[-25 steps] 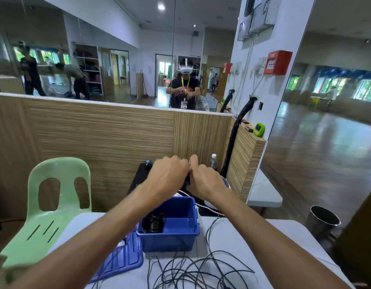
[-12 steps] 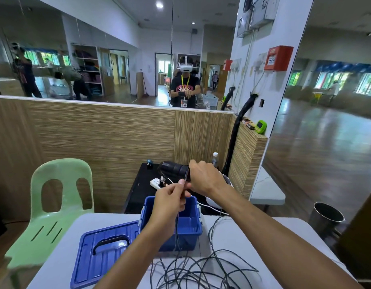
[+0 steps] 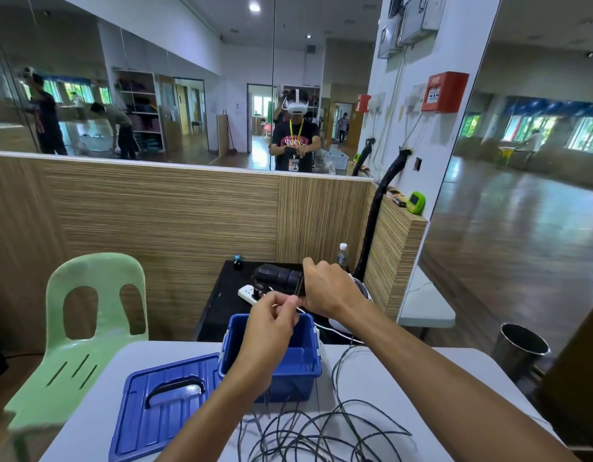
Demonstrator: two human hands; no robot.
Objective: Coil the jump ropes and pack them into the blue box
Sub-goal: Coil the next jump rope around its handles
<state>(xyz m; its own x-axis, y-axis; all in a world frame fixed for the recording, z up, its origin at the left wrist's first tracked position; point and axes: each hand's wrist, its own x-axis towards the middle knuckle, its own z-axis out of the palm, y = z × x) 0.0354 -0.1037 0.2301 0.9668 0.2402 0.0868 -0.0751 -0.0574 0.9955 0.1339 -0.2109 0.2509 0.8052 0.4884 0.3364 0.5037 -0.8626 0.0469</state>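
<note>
White table (image 3: 371, 371): thin black ropes (image 3: 321, 435) tangled, seemingly pinched by both hands.

A white worktop (image 3: 405, 378) carries an open blue box (image 3: 288, 365) at its centre, the box's blue lid (image 3: 161, 401) lying flat just beside it at 8 o'clock, and a loose tangle of dark jump ropes (image 3: 321, 431) sprawled at 5 o'clock.
</note>
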